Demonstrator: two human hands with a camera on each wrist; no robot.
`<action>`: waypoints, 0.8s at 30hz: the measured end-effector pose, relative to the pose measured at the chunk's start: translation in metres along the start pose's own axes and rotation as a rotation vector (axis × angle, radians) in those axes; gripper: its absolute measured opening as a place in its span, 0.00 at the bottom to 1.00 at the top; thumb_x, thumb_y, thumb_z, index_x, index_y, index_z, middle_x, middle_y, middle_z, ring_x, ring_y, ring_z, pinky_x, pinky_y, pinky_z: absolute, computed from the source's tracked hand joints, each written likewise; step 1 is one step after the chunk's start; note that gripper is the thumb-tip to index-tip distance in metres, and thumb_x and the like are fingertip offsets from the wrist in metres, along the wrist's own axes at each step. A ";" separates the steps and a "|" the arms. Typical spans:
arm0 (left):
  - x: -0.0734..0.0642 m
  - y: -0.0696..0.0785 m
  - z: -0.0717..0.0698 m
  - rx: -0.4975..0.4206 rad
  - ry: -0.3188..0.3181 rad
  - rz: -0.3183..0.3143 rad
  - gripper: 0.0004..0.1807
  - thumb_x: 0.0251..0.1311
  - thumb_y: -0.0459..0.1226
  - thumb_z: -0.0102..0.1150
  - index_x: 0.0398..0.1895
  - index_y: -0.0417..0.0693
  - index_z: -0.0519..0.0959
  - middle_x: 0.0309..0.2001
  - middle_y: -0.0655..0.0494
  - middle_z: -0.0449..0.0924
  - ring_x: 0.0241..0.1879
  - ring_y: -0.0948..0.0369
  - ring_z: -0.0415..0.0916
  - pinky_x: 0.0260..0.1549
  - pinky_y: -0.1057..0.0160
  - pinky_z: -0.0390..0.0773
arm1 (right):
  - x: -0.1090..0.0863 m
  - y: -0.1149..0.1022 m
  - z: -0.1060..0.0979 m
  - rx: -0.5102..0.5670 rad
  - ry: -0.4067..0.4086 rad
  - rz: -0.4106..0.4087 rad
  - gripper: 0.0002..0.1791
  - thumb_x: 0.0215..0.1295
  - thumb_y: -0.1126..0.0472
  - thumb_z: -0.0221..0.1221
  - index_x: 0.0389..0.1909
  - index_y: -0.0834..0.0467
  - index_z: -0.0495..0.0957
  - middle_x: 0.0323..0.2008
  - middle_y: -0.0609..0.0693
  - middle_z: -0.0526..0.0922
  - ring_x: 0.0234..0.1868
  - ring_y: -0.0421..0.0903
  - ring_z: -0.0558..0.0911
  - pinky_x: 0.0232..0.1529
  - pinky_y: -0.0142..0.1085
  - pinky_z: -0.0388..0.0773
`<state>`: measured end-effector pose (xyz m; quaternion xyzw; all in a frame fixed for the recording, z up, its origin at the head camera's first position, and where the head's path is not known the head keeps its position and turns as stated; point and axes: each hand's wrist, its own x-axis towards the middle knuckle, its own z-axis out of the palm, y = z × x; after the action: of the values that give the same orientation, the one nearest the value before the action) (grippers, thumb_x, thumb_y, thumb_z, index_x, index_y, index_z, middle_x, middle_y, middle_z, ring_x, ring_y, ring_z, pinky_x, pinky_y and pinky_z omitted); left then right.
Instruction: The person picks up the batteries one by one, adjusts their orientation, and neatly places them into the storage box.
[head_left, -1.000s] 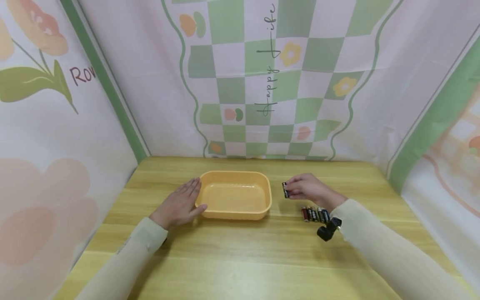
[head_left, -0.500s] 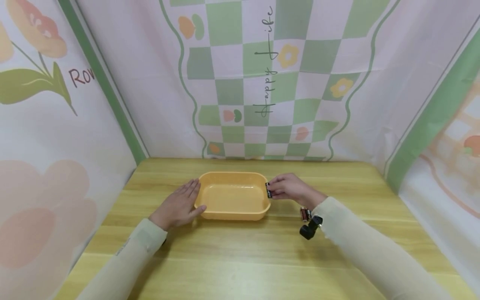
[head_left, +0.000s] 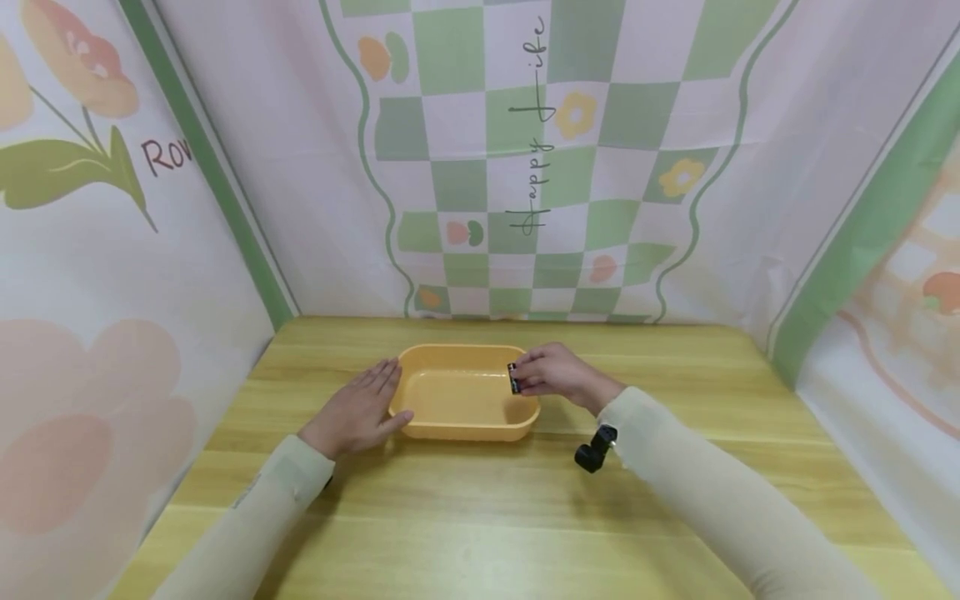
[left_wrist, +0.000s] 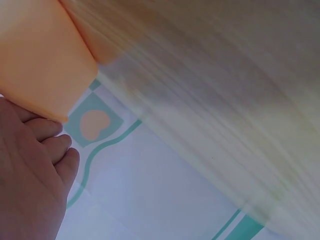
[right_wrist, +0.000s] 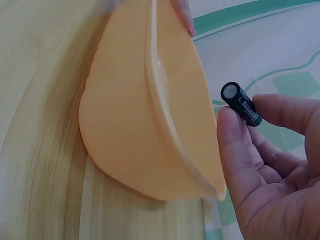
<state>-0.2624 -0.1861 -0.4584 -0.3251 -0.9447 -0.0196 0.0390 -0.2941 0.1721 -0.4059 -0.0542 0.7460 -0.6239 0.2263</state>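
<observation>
In the head view, a dark battery point(head_left: 513, 379) is just right of the frame's middle, overlapping the right end of a yellow-orange tray point(head_left: 467, 432). Its long axis runs nearly up and down the frame, the top end leaning slightly left, so it lies crosswise to the tray, whose own long axis runs left to right. The right hand point(head_left: 564, 375) pinches the battery between thumb and fingertips, reaching in from the lower right.

The right wrist view shows the battery slanting from upper left to lower right, a pale, round end face turned toward the upper left of the frame and the camera. There it appears against the patterned cloth point(right_wrist: 295, 92), just right of the tray's rim. How far above the tray floor it sits is hard to judge from these angles.

The left hand point(head_left: 356, 414) rests against the tray's left end, its fingers close together along the rim and the thumb set apart at the lower left corner. The tray stands on a wood-grain table point(head_left: 465, 517). A small black device point(head_left: 595, 450) hangs at the right sleeve's cuff point(head_left: 626, 408).
</observation>
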 end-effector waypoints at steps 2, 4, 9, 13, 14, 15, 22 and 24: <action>0.000 0.000 0.000 0.005 -0.003 -0.001 0.48 0.71 0.64 0.26 0.74 0.31 0.48 0.75 0.38 0.43 0.74 0.46 0.42 0.71 0.53 0.46 | 0.002 -0.001 0.003 -0.001 0.003 0.008 0.17 0.67 0.69 0.58 0.52 0.76 0.73 0.42 0.64 0.81 0.36 0.48 0.84 0.42 0.39 0.83; 0.000 -0.001 0.000 0.006 -0.006 -0.004 0.48 0.71 0.64 0.25 0.74 0.31 0.47 0.75 0.39 0.43 0.74 0.46 0.41 0.71 0.53 0.45 | 0.004 -0.002 0.006 -0.005 0.005 0.010 0.17 0.67 0.69 0.58 0.52 0.76 0.73 0.42 0.64 0.81 0.36 0.48 0.84 0.43 0.40 0.83; 0.000 0.000 -0.001 0.004 -0.017 -0.003 0.47 0.71 0.64 0.26 0.74 0.32 0.46 0.75 0.39 0.41 0.74 0.47 0.40 0.71 0.52 0.45 | 0.009 -0.001 0.013 0.002 0.009 0.023 0.16 0.66 0.70 0.58 0.50 0.76 0.75 0.40 0.63 0.82 0.34 0.48 0.84 0.42 0.41 0.83; 0.001 -0.001 -0.003 0.020 -0.028 0.002 0.47 0.71 0.64 0.26 0.74 0.31 0.46 0.75 0.39 0.41 0.74 0.46 0.40 0.71 0.52 0.45 | 0.015 0.001 0.017 0.001 -0.006 0.027 0.15 0.65 0.70 0.59 0.49 0.76 0.75 0.39 0.62 0.83 0.33 0.48 0.85 0.41 0.40 0.83; 0.001 -0.001 -0.003 0.023 -0.029 0.001 0.47 0.71 0.63 0.26 0.74 0.31 0.47 0.75 0.39 0.42 0.74 0.46 0.41 0.71 0.52 0.45 | 0.016 0.001 0.019 -0.001 -0.009 0.026 0.15 0.65 0.70 0.59 0.49 0.76 0.75 0.39 0.62 0.83 0.33 0.49 0.85 0.41 0.40 0.83; 0.002 -0.001 -0.003 0.023 -0.025 0.004 0.47 0.71 0.63 0.27 0.74 0.31 0.47 0.75 0.39 0.42 0.74 0.46 0.41 0.71 0.51 0.46 | 0.017 0.000 0.020 -0.003 -0.012 0.026 0.15 0.65 0.69 0.59 0.49 0.75 0.75 0.39 0.62 0.83 0.34 0.49 0.85 0.41 0.40 0.83; 0.002 -0.001 -0.003 0.026 -0.013 0.020 0.47 0.72 0.62 0.29 0.74 0.30 0.48 0.75 0.37 0.43 0.74 0.45 0.42 0.71 0.51 0.46 | 0.023 -0.006 0.031 -0.027 -0.039 0.011 0.15 0.66 0.69 0.60 0.49 0.74 0.76 0.42 0.64 0.82 0.36 0.51 0.85 0.45 0.45 0.82; 0.002 -0.002 -0.002 0.026 -0.002 0.026 0.46 0.72 0.62 0.30 0.73 0.29 0.49 0.74 0.37 0.44 0.74 0.45 0.42 0.70 0.50 0.47 | 0.025 -0.008 0.034 -0.019 -0.040 0.014 0.14 0.65 0.69 0.60 0.48 0.74 0.76 0.41 0.64 0.82 0.35 0.50 0.85 0.46 0.45 0.82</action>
<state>-0.2652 -0.1859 -0.4564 -0.3369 -0.9406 -0.0062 0.0424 -0.3040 0.1307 -0.4088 -0.0636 0.7476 -0.6141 0.2447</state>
